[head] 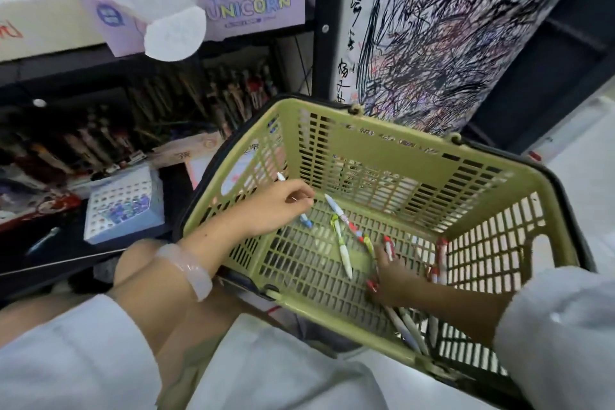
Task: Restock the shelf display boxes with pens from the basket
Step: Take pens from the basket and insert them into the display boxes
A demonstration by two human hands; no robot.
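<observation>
A green plastic basket (416, 163) sits low in front of me with several pens loose on its slatted floor. My left hand (276, 206) reaches in over the left wall and grips a white pen with a blue end (305, 220). My right hand (396, 280) is down on the basket floor, its fingers curled round a bunch of pens (407, 326) whose ends stick out toward me. A green-and-white pen (342, 248) and a blue-tipped pen (334, 206) lie between the hands. A blue display box (124, 206) with a grid of holes sits on the lower shelf.
A purple UNICORN display box (233, 7) stands on the upper shelf. Dark rows of pens (109, 140) fill the lower shelf behind the blue box. A scribble-covered test paper panel (449, 30) rises behind the basket. A black shelf post (324, 23) stands beside it.
</observation>
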